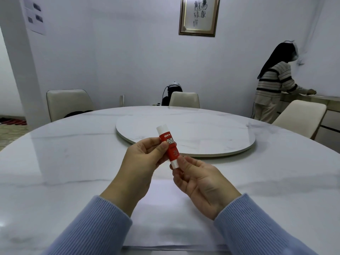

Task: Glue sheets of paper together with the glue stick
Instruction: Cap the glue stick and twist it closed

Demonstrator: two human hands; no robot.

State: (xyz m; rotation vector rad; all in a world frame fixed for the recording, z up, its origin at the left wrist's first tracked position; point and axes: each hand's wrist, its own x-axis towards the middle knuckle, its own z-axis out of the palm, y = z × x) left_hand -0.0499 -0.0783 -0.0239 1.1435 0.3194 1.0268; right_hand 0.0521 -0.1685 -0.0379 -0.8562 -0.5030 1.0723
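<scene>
Red-and-white cylindrical plastic glue stick (168, 146), held up in the air over the near middle of the table, tilted so the white top end leans far and left while the white bottom end points near and right. Cap or base at either end: hard to tell which, though the lettering reads upward toward the far end. Pinched at the red label by the left hand (142, 162), thumb in front and fingers curled behind, probably to steady the barrel. Bottom white end taken between the fingertips of the right hand (197, 181), fingers bent round it, palm turned up; likely a grip for twisting the base or pulling an end off. Raised clear of the surface, presumably so both ends stay free to turn and the label can be read.

Directly below the hands, flat white sheets of paper (171, 214), squared to the near edge of the table and lying within easy reach, placed ready to receive glue. No glue visible on them yet, so the task looks to be at its opening step.

Beneath the paper, a round white marble-patterned table (55, 162), with a round white turntable disc (202, 133) at its middle, just beyond the glue stick. Cream padded chairs (68, 102) around the far side. At far right, a person in a striped top (274, 83) standing at a counter, well apart.
</scene>
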